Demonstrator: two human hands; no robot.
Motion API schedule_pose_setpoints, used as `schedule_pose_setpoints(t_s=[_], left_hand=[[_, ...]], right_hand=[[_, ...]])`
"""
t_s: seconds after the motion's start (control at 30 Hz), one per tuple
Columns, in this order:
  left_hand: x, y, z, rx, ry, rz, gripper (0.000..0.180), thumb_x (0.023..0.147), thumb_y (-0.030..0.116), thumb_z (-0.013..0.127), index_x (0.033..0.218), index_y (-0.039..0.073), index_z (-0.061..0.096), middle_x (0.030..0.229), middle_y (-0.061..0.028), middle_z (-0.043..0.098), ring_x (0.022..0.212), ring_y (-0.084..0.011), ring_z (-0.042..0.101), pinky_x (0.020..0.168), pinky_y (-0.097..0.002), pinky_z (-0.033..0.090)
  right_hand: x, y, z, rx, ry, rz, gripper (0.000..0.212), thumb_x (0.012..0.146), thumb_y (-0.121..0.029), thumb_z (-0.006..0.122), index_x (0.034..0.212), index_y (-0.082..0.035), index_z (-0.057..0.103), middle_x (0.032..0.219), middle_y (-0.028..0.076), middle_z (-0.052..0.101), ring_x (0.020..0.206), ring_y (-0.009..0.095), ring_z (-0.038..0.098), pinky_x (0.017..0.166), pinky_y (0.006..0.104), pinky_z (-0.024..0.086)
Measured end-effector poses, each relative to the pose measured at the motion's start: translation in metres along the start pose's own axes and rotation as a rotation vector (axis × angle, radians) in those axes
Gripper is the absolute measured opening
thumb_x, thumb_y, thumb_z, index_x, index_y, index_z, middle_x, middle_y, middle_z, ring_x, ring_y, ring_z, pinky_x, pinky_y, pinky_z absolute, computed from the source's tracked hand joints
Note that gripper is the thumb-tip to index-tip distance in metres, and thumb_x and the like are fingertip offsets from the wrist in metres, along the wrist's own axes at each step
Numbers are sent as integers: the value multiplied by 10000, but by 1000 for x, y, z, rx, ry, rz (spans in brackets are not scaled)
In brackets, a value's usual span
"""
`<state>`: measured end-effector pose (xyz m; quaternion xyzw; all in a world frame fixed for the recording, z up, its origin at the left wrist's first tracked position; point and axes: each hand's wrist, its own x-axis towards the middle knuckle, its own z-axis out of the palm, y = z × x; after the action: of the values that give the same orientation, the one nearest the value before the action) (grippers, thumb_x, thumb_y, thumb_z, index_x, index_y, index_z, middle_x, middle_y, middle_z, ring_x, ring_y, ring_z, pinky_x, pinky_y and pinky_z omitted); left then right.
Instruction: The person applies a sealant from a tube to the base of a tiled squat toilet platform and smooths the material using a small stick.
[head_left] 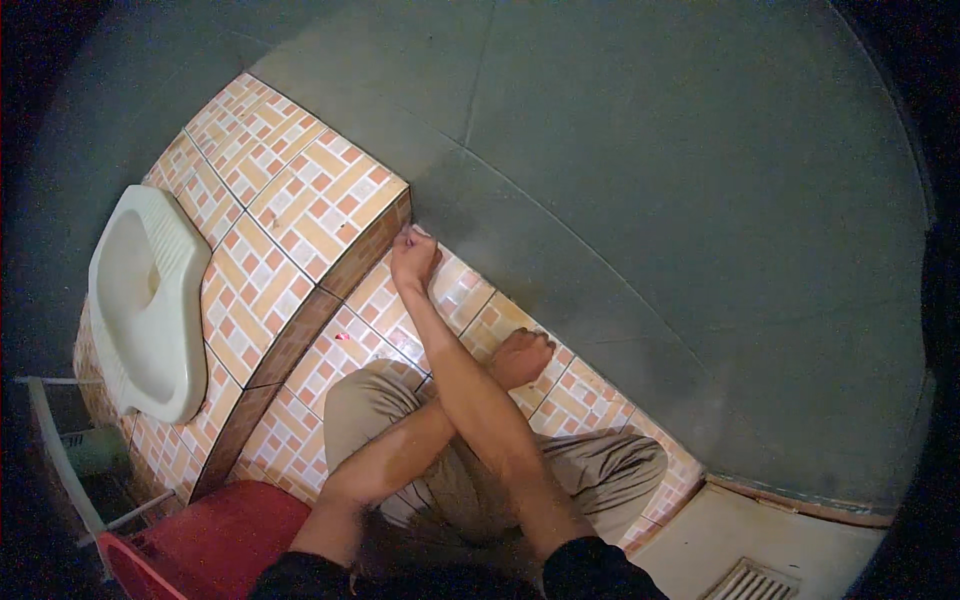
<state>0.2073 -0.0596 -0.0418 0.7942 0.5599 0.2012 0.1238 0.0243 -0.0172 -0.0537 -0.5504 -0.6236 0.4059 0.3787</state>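
My forearms cross, the right one lying over the left. My right hand point(413, 262) is closed in the corner where the raised tiled step point(330, 190) meets the green wall point(620, 180). A tiny pale bit shows at its fingertips, too small to name. My left hand point(522, 358) is curled into a fist low by the wall, above the patterned floor tiles point(465, 290). Whatever it may hold is hidden. A small red scrap point(343, 337) lies on the tiles left of my right forearm.
A white squat toilet point(185, 340) is set into the step at the left. Near my left side stands a red plastic container point(220, 535), with a pale metal frame point(60, 460) beyond it. A floor drain grate point(752, 580) lies at the lower right.
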Motion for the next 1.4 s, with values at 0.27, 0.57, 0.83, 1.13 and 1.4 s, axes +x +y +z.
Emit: schedule_pose_setpoints(t_s=[0.27, 0.57, 0.83, 1.13, 1.4], left_hand=[[-3, -17, 44, -168, 97, -3, 94, 783, 115, 526, 791, 53, 596, 825, -146, 617, 751, -289, 632, 708, -432, 491], [-1, -7, -12, -112, -113, -77, 165, 761, 132, 565, 847, -1, 611, 830, -164, 630, 753, -324, 646, 736, -435, 521], [4, -1, -14, -50, -43, 39, 120, 738, 79, 564, 829, 15, 612, 830, -158, 628, 774, -298, 641, 711, -424, 525], [6, 5, -10, -48, -163, 30, 114, 744, 95, 559, 811, 20, 614, 817, -146, 630, 788, -293, 648, 705, -418, 518], [-2, -15, 27, -44, -39, 39, 117, 739, 90, 562, 824, 24, 608, 798, -149, 628, 781, -285, 648, 708, -404, 511]], right_hand=[[7, -10, -5, -202, -143, 26, 149, 801, -126, 582, 776, 3, 652, 718, 243, 608, 690, 390, 616, 631, 445, 460], [9, -10, -9, -238, -171, -132, 181, 802, -102, 570, 902, 7, 674, 803, 265, 619, 744, 396, 627, 659, 448, 472], [18, -9, -13, -167, -119, -68, 231, 807, -111, 591, 982, 15, 676, 844, 273, 630, 763, 391, 638, 664, 430, 479], [18, 6, -7, -237, -168, -231, 238, 817, -91, 585, 1016, 20, 655, 795, 291, 606, 761, 398, 633, 655, 440, 469], [1, -2, 5, -97, -241, -272, 203, 822, -79, 564, 960, 32, 664, 771, 287, 599, 715, 381, 628, 636, 424, 463]])
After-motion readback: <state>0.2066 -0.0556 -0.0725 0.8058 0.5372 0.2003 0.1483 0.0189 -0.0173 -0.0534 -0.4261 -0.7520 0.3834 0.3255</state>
